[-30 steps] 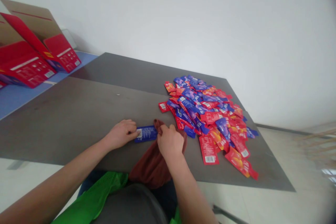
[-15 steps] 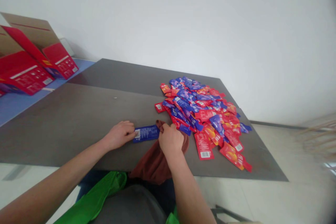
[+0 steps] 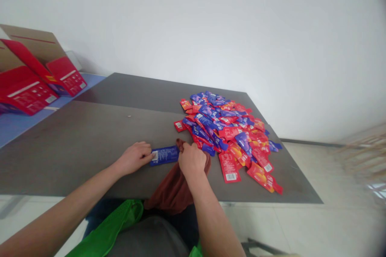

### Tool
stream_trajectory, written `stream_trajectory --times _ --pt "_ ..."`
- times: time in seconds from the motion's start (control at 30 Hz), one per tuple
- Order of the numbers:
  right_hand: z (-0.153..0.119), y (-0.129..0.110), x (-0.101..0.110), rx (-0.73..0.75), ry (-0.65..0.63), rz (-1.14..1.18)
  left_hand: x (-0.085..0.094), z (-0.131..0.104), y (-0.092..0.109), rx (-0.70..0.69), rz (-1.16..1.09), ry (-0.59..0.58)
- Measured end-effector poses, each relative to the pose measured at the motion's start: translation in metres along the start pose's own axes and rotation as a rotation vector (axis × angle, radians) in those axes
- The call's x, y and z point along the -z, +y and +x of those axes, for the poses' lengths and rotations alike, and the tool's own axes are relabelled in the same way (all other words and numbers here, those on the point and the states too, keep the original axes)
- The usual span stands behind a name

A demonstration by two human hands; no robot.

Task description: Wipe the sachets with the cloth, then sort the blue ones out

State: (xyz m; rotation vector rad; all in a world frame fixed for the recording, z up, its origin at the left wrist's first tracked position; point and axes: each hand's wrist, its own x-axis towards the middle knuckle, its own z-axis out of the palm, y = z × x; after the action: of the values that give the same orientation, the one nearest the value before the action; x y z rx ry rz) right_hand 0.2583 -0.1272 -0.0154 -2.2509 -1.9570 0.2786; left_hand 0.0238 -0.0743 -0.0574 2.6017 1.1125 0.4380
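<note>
A blue pouch (image 3: 164, 156) with printed text and a barcode lies flat on the dark grey table between my hands. My left hand (image 3: 136, 158) is closed at the pouch's left end, its thumb on the barcode edge. Bunched in my right hand (image 3: 192, 162) is a brown cloth (image 3: 171, 190), which touches the pouch's right end and drapes over the table's front edge. Just beyond my right hand spreads a heap of red and blue pouches (image 3: 224, 122), several showing fruit pictures.
Open red cardboard boxes (image 3: 31, 92) stand on a blue surface (image 3: 18, 128) at the far left. The grey table (image 3: 99, 128) reaches back to a white wall (image 3: 181, 28). Slatted wooden pieces (image 3: 364, 156) are blurred at the right, above the pale floor.
The view has shifted slightly, so the table and heap sit a little further left. Both hands keep their places on the pouch and the cloth.
</note>
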Motion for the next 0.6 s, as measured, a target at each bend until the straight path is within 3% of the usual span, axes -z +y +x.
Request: stream_trajectory --times 0.1,0.23,0.3,0.37,0.47,0.53,0.6 --pt "-0.009 -0.016 0.011 0.089 0.023 0.048 -0.002 0.0 -0.002 -0.004 0.002 -0.002" --pt "-0.023 -0.05 0.001 0.289 -0.007 0.09 -0.003 -0.001 -0.001 0.0 -0.028 0.009" --pt "-0.021 -0.042 -0.007 0.243 -0.044 0.07 -0.002 0.0 0.001 0.009 -0.011 0.0" --pt "-0.014 -0.018 -0.009 0.114 -0.033 0.04 -0.001 0.0 0.002 0.011 0.007 -0.01" --pt "-0.006 0.013 0.0 -0.046 -0.001 0.005 -0.001 0.0 0.003 0.017 0.016 -0.013" --pt "-0.008 0.011 0.008 -0.03 0.021 0.018 -0.001 0.0 0.003 0.02 0.017 -0.014" --pt "-0.012 -0.008 0.009 0.074 0.048 0.056 -0.001 0.0 0.002 0.014 0.01 -0.014"
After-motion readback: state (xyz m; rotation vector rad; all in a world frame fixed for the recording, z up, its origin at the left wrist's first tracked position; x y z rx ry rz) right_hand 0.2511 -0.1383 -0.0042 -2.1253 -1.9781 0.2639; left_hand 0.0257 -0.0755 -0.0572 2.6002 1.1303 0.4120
